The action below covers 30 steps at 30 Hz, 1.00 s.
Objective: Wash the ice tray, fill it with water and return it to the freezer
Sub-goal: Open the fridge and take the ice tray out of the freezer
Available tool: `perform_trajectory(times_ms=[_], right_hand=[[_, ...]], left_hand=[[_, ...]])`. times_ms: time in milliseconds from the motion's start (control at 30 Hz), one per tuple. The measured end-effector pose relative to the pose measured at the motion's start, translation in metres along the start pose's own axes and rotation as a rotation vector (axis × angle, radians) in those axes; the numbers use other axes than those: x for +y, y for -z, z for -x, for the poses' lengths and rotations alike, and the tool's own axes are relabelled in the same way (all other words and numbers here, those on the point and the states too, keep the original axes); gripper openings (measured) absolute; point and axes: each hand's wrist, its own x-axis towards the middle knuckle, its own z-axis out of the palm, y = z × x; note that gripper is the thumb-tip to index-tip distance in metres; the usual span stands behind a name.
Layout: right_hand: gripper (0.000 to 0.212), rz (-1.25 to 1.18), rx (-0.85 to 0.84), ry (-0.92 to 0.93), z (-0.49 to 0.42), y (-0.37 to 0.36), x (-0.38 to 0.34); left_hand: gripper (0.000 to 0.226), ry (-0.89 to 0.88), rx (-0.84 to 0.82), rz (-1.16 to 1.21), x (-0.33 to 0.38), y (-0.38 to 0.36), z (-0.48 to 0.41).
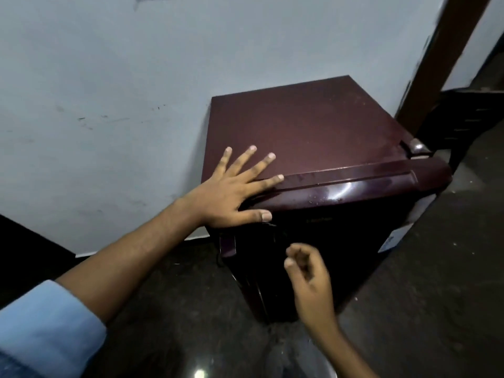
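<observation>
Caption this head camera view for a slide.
Left hand flat on top of the maroon fridge, right hand loosely curled before its closed door.

A: Left hand (231, 189)?
B: Flat, palm down, fingers spread, thumb out. Forearm bare, reaching in from lower left; blue sleeve (46, 328) pushed up near elbow.
A: Right hand (308, 274)?
B: Lower, nearer. Fingers loosely curled, thumb by forefinger, holding nothing. Slightly blurred. Forearm entering from bottom right.
</observation>
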Motion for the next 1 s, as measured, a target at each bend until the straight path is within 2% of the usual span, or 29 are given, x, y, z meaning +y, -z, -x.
perform_trajectory(times_ms=[67, 167, 267, 400, 467, 600, 767, 900, 1000], right_hand=[[0.029, -0.046, -0.084, -0.134, 0.020, 0.000, 0.022], [0.027, 0.000, -0.176, -0.209, 0.035, -0.008, 0.044], [0.033, 0.042, -0.221, -0.253, 0.040, -0.026, 0.052], [0.058, 0.062, -0.304, -0.235, 0.027, -0.037, 0.053], [0.066, 0.063, -0.288, -0.261, 0.018, -0.041, 0.053], [0.047, 0.023, -0.242, -0.230, 0.000, -0.061, 0.048], [0.050, -0.010, -0.160, -0.107, -0.007, -0.106, 0.046], [0.064, 0.005, -0.063, -0.104, -0.013, -0.131, 0.045], [0.070, 0.021, 0.002, -0.115, -0.015, -0.144, 0.045]], left_hand=[[0.084, 0.026, -0.045, 0.057, -0.001, -0.003, 0.003], [0.078, 0.163, -0.104, 0.231, -0.002, -0.004, 0.001], [0.071, 0.262, 0.002, 0.374, -0.010, -0.001, -0.004], [0.074, 0.165, 0.077, 0.173, -0.036, 0.003, -0.018], [0.069, 0.092, 0.044, 0.124, -0.051, 0.001, -0.028], [0.066, -0.018, -0.083, 0.136, -0.084, -0.009, -0.047], [0.056, -0.100, -0.208, 0.221, -0.109, -0.030, -0.058], [0.057, -0.130, -0.190, 0.267, -0.114, -0.040, -0.060], [0.066, -0.139, -0.146, 0.234, -0.113, -0.044, -0.060]])
